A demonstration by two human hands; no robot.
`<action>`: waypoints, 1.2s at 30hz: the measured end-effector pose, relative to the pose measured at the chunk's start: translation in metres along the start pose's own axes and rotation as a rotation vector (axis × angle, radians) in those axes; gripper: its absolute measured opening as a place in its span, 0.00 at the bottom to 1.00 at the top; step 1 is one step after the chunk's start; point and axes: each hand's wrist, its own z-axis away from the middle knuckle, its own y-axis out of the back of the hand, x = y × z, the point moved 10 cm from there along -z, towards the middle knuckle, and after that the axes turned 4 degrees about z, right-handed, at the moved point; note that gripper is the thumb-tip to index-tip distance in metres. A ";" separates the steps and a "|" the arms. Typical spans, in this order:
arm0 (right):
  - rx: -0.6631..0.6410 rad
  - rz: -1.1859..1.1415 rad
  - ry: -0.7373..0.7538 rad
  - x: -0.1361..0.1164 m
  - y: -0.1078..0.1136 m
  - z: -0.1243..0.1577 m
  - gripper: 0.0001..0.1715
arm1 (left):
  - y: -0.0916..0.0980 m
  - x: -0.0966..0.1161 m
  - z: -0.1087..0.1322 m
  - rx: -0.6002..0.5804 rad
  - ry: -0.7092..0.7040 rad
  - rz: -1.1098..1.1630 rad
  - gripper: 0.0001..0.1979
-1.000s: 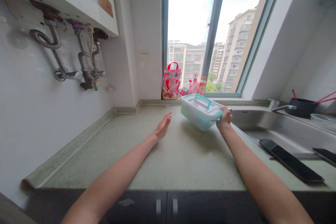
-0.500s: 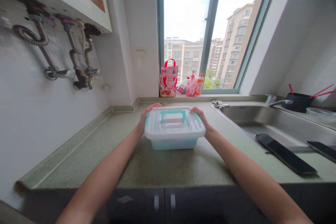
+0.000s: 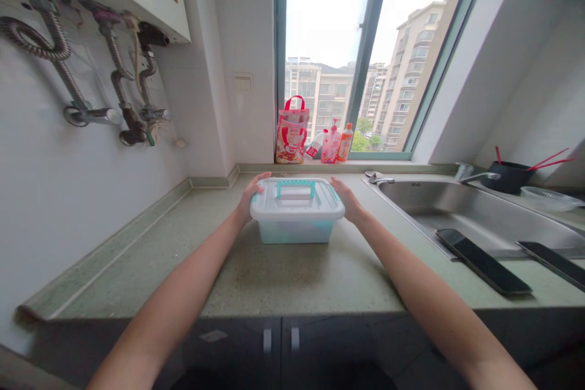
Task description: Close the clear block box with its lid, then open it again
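A clear plastic box [image 3: 296, 213] with a white lid and a teal handle stands flat on the green countertop [image 3: 283, 274], in front of me. My left hand [image 3: 250, 195] grips its left end, fingers curled over the lid's edge. On the right end lies my right hand [image 3: 346, 197], fingers laid along the lid's rim. Both hands touch the box.
A steel sink [image 3: 461, 210] lies to the right, with two dark flat slabs [image 3: 482, 261] across its front rim. A red bag [image 3: 291, 132] and bottles [image 3: 338, 144] stand on the window sill. Pipes and valves [image 3: 114, 116] hang on the left wall. A dark bowl with red chopsticks [image 3: 512, 175] sits far right.
My right hand carried the tilted box from beside the sink to the middle of the counter and set it flat. My left hand came onto its left end.
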 end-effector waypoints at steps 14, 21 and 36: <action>-0.066 0.050 0.023 -0.012 -0.028 0.014 0.42 | 0.004 0.004 0.003 -0.048 0.039 -0.010 0.32; -0.091 0.039 0.020 -0.009 -0.029 0.014 0.41 | 0.005 0.006 0.003 -0.074 -0.004 -0.005 0.31; -0.115 -0.113 0.052 -0.009 -0.030 0.023 0.45 | 0.004 0.005 0.007 -0.063 -0.007 0.054 0.32</action>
